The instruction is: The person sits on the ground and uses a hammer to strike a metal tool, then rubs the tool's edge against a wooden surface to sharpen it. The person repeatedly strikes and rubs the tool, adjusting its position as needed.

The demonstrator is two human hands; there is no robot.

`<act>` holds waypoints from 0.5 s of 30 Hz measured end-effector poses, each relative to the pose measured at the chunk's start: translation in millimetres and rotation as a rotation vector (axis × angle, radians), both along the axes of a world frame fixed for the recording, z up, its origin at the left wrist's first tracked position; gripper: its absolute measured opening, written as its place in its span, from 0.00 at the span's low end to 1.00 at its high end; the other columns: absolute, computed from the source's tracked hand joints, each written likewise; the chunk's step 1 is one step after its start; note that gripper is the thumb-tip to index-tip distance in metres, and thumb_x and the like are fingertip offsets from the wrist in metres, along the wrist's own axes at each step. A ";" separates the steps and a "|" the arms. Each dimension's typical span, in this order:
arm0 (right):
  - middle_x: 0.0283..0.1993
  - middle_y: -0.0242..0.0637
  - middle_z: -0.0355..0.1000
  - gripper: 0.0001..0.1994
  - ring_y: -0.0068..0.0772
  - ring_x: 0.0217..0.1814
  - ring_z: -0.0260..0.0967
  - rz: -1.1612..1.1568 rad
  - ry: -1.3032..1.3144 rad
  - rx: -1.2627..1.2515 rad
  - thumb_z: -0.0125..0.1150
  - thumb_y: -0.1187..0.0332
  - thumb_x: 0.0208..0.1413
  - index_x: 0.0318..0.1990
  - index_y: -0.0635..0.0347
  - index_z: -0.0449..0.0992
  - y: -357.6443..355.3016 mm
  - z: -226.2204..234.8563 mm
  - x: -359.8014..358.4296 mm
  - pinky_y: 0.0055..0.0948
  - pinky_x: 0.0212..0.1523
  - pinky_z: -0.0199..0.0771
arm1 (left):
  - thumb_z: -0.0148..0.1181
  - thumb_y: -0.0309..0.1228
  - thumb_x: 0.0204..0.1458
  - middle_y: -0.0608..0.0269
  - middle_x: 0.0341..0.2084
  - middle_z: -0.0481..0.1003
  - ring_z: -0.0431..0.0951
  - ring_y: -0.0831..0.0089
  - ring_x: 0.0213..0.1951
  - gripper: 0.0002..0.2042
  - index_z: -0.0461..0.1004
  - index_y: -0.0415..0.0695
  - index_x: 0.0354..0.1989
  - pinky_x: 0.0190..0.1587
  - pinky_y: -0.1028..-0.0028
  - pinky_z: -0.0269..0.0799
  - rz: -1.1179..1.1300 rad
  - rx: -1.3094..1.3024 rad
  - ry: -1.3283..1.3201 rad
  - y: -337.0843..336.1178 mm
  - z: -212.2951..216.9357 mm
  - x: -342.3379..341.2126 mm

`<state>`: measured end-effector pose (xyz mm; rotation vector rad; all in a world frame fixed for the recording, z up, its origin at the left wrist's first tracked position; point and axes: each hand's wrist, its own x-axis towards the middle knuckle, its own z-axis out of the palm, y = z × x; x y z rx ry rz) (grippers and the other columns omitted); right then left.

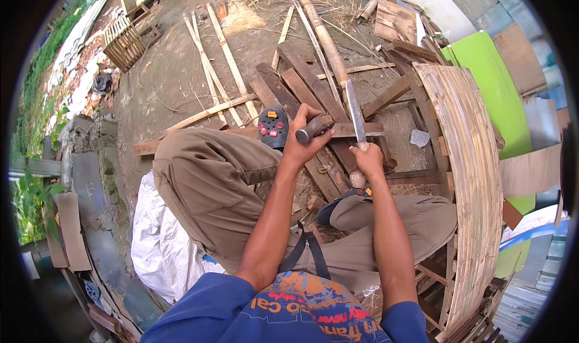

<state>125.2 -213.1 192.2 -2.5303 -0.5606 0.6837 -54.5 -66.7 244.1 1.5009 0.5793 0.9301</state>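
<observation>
**Blade set on the pole end, mallet hand cocked beside it**

I'm sitting low with knees spread, so the work is lying between my legs and both forearms are reaching straight down to it.

My right hand is wrapping fully closed around the handle of a long flat steel blade, holding it steep with the tip pointing away from me. The blade is lining up with the near end of the long pale bamboo pole, which is running away up the yard; holding it in line with the pole is keeping the edge along the grain, as I judge it. Exact contact point between edge and pole is too small to tell.

My left hand is clenching tight on a short dark round wooden club, held level just beside the blade, near enough to reach its back.

The pole end is resting over dark weathered wooden planks, which are keeping it off the dirt. My foot in a black sandal with red patches is sitting on those planks, just left of the club hand, pinning them.

A curved panel of pale bamboo slats is standing at my right. Split bamboo strips are lying well apart on the dirt.
</observation>
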 end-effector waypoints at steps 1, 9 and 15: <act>0.38 0.59 0.80 0.23 0.57 0.45 0.80 -0.028 -0.045 -0.012 0.73 0.56 0.49 0.42 0.70 0.80 -3.7 -22.7 -0.3 0.46 0.47 0.78 | 0.74 0.25 0.44 0.59 0.32 0.78 0.78 0.73 0.37 0.19 0.69 0.39 0.41 0.42 0.70 0.74 0.021 0.030 0.018 0.7 1.7 -1.1; 0.47 0.62 0.78 0.25 0.60 0.53 0.77 -0.005 -0.022 -0.211 0.74 0.54 0.51 0.45 0.70 0.80 -43.0 -91.1 -3.9 0.49 0.54 0.76 | 0.74 0.23 0.45 0.55 0.32 0.79 0.82 0.67 0.34 0.22 0.69 0.39 0.45 0.38 0.70 0.76 0.176 0.326 0.102 -5.9 18.2 2.3; 0.40 0.41 0.76 0.25 0.36 0.41 0.76 -0.095 0.176 0.827 0.62 0.50 0.64 0.50 0.68 0.76 22.2 -3.7 -5.6 0.31 0.45 0.75 | 0.75 0.23 0.44 0.53 0.30 0.79 0.84 0.63 0.33 0.21 0.69 0.40 0.45 0.35 0.69 0.76 0.161 0.416 0.112 -16.8 15.1 3.6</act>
